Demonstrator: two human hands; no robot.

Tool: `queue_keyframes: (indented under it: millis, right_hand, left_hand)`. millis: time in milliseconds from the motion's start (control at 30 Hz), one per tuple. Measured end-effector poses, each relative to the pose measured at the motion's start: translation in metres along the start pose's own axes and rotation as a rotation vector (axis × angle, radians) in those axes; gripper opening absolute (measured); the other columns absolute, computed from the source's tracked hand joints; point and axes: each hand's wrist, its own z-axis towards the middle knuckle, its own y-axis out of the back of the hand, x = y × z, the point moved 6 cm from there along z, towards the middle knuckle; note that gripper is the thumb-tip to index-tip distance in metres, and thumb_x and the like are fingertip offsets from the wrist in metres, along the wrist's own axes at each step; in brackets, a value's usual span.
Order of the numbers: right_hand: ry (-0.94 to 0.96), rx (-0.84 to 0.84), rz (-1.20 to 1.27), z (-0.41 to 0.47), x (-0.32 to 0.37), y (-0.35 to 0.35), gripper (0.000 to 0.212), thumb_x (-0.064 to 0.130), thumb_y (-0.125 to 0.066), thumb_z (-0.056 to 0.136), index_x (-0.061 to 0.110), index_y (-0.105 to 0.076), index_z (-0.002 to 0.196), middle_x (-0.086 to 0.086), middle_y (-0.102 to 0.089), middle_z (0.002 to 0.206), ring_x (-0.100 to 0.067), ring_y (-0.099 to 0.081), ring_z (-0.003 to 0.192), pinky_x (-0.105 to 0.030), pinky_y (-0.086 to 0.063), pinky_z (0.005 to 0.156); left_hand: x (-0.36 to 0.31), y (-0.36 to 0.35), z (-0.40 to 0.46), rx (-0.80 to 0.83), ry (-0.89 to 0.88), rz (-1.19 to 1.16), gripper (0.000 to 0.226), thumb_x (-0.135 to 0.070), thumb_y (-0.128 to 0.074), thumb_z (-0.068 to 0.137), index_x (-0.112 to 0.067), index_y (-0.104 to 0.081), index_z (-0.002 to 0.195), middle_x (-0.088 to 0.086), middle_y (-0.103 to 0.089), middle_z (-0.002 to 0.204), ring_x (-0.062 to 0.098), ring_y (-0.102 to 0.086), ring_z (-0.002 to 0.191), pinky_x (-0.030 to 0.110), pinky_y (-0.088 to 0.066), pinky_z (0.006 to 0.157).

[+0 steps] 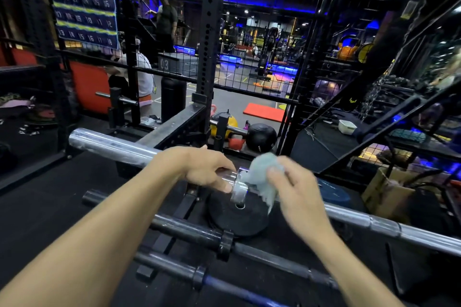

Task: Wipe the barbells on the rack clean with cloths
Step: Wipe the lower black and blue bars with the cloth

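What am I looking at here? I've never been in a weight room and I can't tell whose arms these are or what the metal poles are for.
The single picture comes from a camera worn on a person's head, looking forward and down, so the two bare arms are that person's own. There is no machine, only hands.

The shiny pole running across is a chrome barbell. The left hand grips its thick sleeve to steady it. The right hand holds a pale blue cloth against the bar beside the collar, apparently wiping it; the blur makes the exact contact hard to judge.

Nearer the camera lie two dark barbells not being touched, and a black weight plate lies below the collar. Behind stands a black rack upright with wire mesh, and the gym floor beyond.
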Motion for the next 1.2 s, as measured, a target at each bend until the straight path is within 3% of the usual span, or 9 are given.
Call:
queue_keyframes:
  millis: [167,333,433,600,700,767,900,1067,1200]
  right_hand:
    - [-0.241,-0.178,0.078,0.044,-0.034,0.033,0.025,0.026,-0.049,0.105,0.025,-0.068,0.087,-0.013,-0.068,0.085,-0.028,-0.062,0.072,-0.044,-0.047,0.067]
    - [-0.133,0.092,-0.109,0.050,-0.032,-0.007,0.021,0.022,-0.053,0.102,0.032,-0.072,0.103,0.013,-0.073,0.094,-0.005,-0.065,0.083,-0.032,-0.051,0.075]
    - [0.020,0.205,-0.226,0.027,-0.023,-0.028,0.019,0.023,-0.056,0.102,0.031,-0.073,0.107,0.007,-0.071,0.081,-0.005,-0.059,0.070,-0.036,-0.051,0.074]
    - [0.410,0.344,-0.404,-0.028,-0.009,-0.045,0.029,0.022,-0.058,0.100,0.019,-0.071,0.125,0.013,-0.064,0.136,0.002,-0.052,0.132,-0.019,-0.036,0.114]
    - [0.307,0.167,-0.308,0.002,-0.007,-0.032,0.023,0.011,-0.061,0.100,0.018,-0.073,0.118,0.036,-0.066,0.096,0.019,-0.057,0.088,-0.004,-0.040,0.083]
    - [0.183,0.086,-0.279,0.014,-0.014,-0.030,0.022,0.011,-0.059,0.102,0.023,-0.073,0.115,0.035,-0.059,0.070,0.007,-0.055,0.063,-0.013,-0.038,0.066]
    - [0.301,0.163,-0.308,-0.028,-0.007,-0.043,0.031,0.018,-0.058,0.101,0.020,-0.069,0.130,0.027,-0.066,0.123,0.012,-0.058,0.114,-0.014,-0.044,0.098]
    - [0.152,0.085,-0.274,0.008,-0.013,-0.035,0.022,0.021,-0.054,0.103,0.028,-0.070,0.118,0.027,-0.061,0.072,-0.001,-0.055,0.064,-0.019,-0.038,0.063]
    - [0.229,0.198,-0.265,-0.031,-0.001,-0.045,0.023,0.017,-0.057,0.100,0.026,-0.071,0.116,0.018,-0.071,0.106,0.012,-0.059,0.092,-0.012,-0.042,0.080]
  left_hand:
    - [0.000,-0.009,-0.012,-0.235,0.013,0.130,0.059,-0.048,-0.066,0.094,-0.031,-0.044,0.146,-0.007,-0.052,0.135,0.014,-0.031,0.143,0.054,0.011,0.125]
    - [-0.005,-0.031,-0.031,-0.594,-0.014,0.265,0.058,-0.057,-0.060,0.094,-0.031,-0.046,0.144,-0.013,-0.052,0.135,0.011,-0.034,0.141,0.045,0.014,0.125]
    - [-0.002,-0.033,-0.030,-0.599,-0.030,0.307,0.055,-0.057,-0.056,0.094,-0.028,-0.050,0.141,-0.013,-0.057,0.131,0.010,-0.042,0.136,0.044,0.016,0.125]
    - [0.001,-0.030,-0.026,-0.566,-0.054,0.271,0.050,-0.038,-0.062,0.096,-0.032,-0.048,0.144,-0.017,-0.059,0.132,0.006,-0.048,0.129,0.042,0.013,0.126]
    - [0.003,-0.027,-0.023,-0.537,-0.045,0.246,0.046,-0.042,-0.061,0.097,-0.031,-0.050,0.140,-0.020,-0.057,0.114,0.006,-0.050,0.124,0.043,0.010,0.126]
    - [0.005,-0.026,-0.021,-0.497,-0.030,0.212,0.045,-0.051,-0.060,0.096,-0.029,-0.053,0.135,-0.022,-0.048,0.098,0.007,-0.051,0.119,0.043,0.008,0.127]
    - [0.006,-0.024,-0.021,-0.491,-0.046,0.218,0.044,-0.039,-0.059,0.098,-0.032,-0.051,0.140,-0.016,-0.061,0.123,0.009,-0.049,0.126,0.042,0.008,0.127]
    - [0.004,-0.022,-0.020,-0.462,-0.019,0.198,0.045,-0.051,-0.059,0.097,-0.029,-0.052,0.137,-0.014,-0.062,0.117,0.010,-0.050,0.124,0.042,0.007,0.127]
    - [0.005,-0.022,-0.024,-0.492,-0.032,0.199,0.046,-0.041,-0.060,0.098,-0.033,-0.050,0.142,-0.015,-0.061,0.131,0.008,-0.048,0.127,0.041,0.008,0.127]
